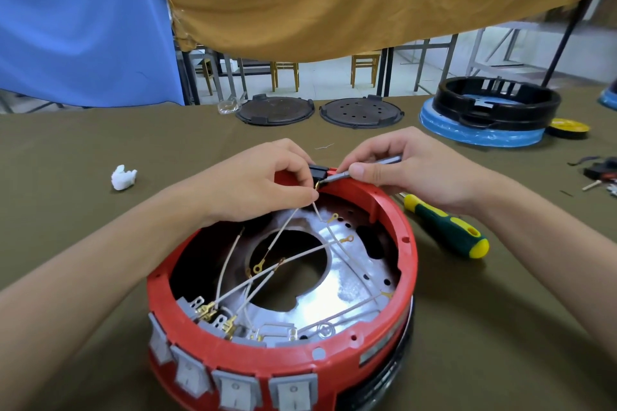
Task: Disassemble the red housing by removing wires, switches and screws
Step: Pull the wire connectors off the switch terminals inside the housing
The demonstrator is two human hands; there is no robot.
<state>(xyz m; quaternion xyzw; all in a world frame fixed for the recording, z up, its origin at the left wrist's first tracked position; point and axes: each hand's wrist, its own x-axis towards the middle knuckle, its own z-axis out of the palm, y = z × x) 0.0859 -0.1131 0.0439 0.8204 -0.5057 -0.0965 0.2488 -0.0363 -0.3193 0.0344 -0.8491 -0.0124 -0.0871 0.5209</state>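
The round red housing [377, 337] sits open side up in the middle of the table. Several grey rocker switches [233, 390] line its near wall. White wires [287, 257] with gold ring terminals cross over its shiny metal plate. At the far rim sits a small black connector block [319, 172]. My left hand [260, 183] pinches a white wire and its gold terminal right at that block. My right hand [410, 167] grips a thin grey metal tool [364, 167], its tip against the block.
A green and yellow screwdriver [447, 227] lies right of the housing. A white wad [123, 177] lies at the left. Two dark round lids [275, 110] rest at the back. A black ring on a blue base [480, 135] stands back right, with small loose parts [597, 173] nearby.
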